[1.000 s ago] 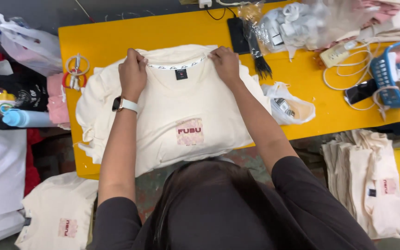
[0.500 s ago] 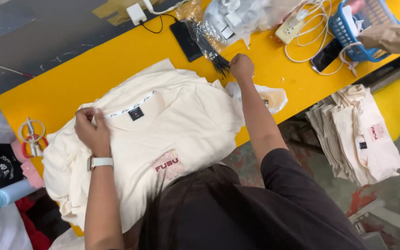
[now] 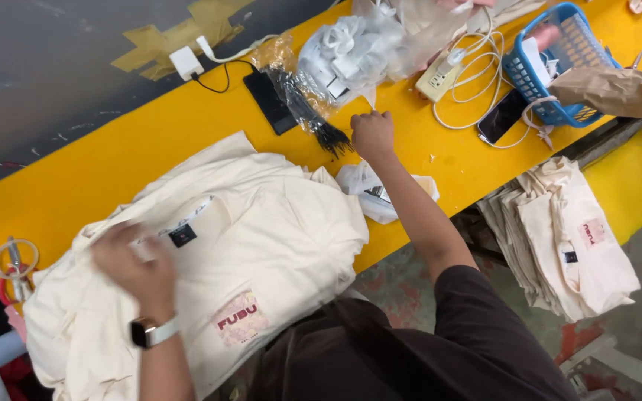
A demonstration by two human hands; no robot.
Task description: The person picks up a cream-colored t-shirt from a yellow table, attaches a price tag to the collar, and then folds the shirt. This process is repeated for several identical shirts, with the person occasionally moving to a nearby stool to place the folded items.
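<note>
At the far middle of the yellow table, the right hand is curling into a loose fist, its fingertips closing on the near end of a bundle of thin black tag fasteners in a clear sleeve; whether it is gripping them or only touching them cannot be told. Just left of that bundle a black phone is lying flat, wired to a white charger. Near the right forearm a small crumpled white plastic bag is sitting at the table's near edge.

Toward the near left, the left hand is lying blurred on the stack of cream T-shirts, just below the collar with its small black label; whether it is pinching the cloth cannot be told. A watch with a white band is sitting on that wrist. The top shirt is lying front up, a pinkish patch with red lettering showing at its near hem.

Further out, scissors are lying at the left edge. At the far right a blue plastic basket is standing beside a second phone, white cables and crumpled brown paper. Beyond the table's right end another pile of folded cream shirts is resting lower down.
</note>
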